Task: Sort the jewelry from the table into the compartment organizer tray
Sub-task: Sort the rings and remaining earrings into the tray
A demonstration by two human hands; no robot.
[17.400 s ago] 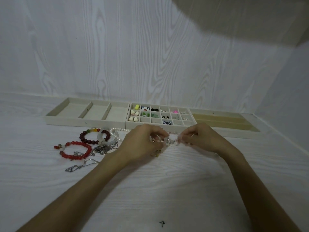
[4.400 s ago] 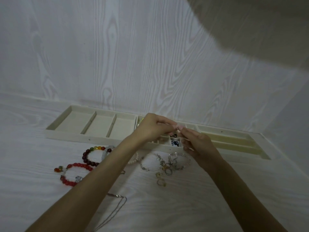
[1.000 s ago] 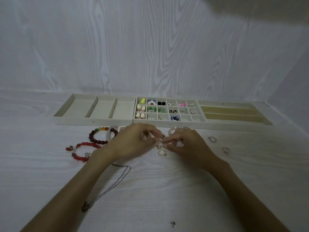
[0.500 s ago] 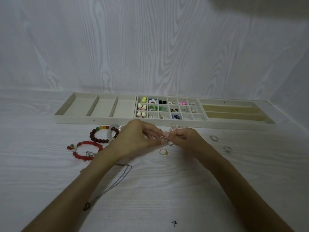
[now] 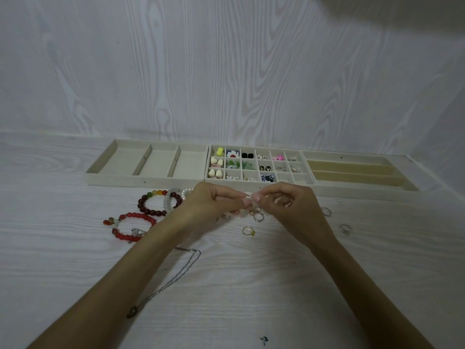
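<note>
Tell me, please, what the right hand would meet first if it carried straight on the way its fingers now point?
Probably the left hand: the right hand points leftward, its fingers nearly touching the left's around a small piece; depth is unclear.

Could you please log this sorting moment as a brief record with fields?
left hand: pinches a small ring
right hand: pinches the same small ring
organizer tray: at the wall, small middle compartments partly filled
red bracelet: on the table, left of the hands
chain necklace: on the table, beside the left forearm
loose rings: on the table, right of the hands
</note>
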